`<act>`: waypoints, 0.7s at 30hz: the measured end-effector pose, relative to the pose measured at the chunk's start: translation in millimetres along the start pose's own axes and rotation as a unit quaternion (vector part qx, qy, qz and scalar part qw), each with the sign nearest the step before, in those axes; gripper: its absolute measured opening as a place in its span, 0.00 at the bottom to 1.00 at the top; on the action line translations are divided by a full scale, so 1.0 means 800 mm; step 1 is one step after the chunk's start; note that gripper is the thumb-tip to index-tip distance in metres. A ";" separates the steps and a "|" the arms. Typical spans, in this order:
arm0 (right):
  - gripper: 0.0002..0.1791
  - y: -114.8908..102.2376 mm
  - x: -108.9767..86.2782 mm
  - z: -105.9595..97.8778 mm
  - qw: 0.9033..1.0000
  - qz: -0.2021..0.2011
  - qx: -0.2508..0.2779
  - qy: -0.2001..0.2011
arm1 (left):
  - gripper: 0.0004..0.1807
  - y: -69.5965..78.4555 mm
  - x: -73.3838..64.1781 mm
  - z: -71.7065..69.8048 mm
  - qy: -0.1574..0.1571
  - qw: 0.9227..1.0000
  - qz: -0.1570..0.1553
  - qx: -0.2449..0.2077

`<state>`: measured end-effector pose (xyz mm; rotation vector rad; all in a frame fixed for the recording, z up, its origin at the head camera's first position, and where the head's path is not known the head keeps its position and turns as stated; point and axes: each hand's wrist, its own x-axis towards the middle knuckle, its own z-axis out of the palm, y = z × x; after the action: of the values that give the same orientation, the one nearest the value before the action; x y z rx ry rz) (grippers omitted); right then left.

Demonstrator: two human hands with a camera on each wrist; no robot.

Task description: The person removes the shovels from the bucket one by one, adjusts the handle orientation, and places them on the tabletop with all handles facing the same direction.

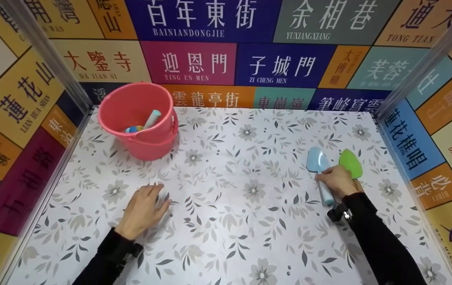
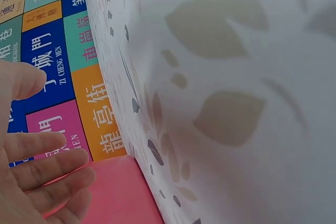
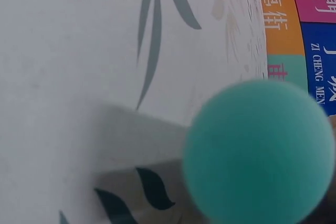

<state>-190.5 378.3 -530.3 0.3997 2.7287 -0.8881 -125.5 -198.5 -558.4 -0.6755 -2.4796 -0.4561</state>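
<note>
My right hand [image 1: 339,181] pinches a light-blue toy shovel [image 1: 318,159] near where its blade meets the white handle. In the right wrist view the round teal end of the shovel's handle [image 3: 260,153] looms close and covers much of the picture; the fingers are hidden there. Just right of that shovel is a green leaf-shaped blade [image 1: 350,163], partly behind my right hand. My left hand [image 1: 143,209] holds nothing, its fingers loosely spread over the table, also seen in the left wrist view as a relaxed hand [image 2: 50,177].
A pink bucket [image 1: 152,147] stands at the back left. Inside it lie a white handle with a teal tip [image 1: 152,118] and small blue and yellow pieces [image 1: 134,129]. The floral-covered table [image 1: 226,166] is bounded by printed panels [image 1: 188,63] at the back and both sides.
</note>
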 end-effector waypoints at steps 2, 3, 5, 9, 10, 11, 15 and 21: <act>0.28 0.000 0.000 0.000 1.000 -0.004 0.001 0.005 | 0.25 0.000 0.000 0.000 0.000 1.000 -0.002 -0.002; 0.28 -0.001 -0.001 0.000 1.000 -0.004 0.000 0.007 | 0.25 0.000 0.000 0.000 0.001 1.000 -0.003 -0.003; 0.29 -0.002 -0.001 0.000 1.000 -0.006 0.002 0.008 | 0.24 0.000 0.000 0.000 0.002 1.000 -0.002 -0.003; 0.29 -0.003 -0.001 0.001 1.000 -0.012 0.001 0.007 | 0.24 0.000 -0.001 0.001 0.002 1.000 0.000 -0.005; 0.29 -0.003 0.000 0.002 1.000 -0.015 -0.003 0.008 | 0.24 0.000 -0.001 0.001 0.002 1.000 -0.001 -0.007; 0.29 -0.003 0.000 0.001 1.000 -0.019 -0.007 0.007 | 0.24 0.000 -0.001 0.001 0.001 1.000 -0.002 -0.009; 0.28 -0.002 0.001 0.001 0.999 -0.029 -0.027 0.005 | 0.25 0.002 -0.001 -0.001 -0.010 1.000 -0.013 -0.006; 0.25 -0.002 0.003 0.002 0.999 -0.034 -0.033 0.005 | 0.25 0.002 -0.002 0.000 -0.012 1.000 -0.014 -0.004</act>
<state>-192.8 376.6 -531.4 0.2996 2.7873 -0.8117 -123.2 -197.8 -559.0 -0.6534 -2.5139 -0.4715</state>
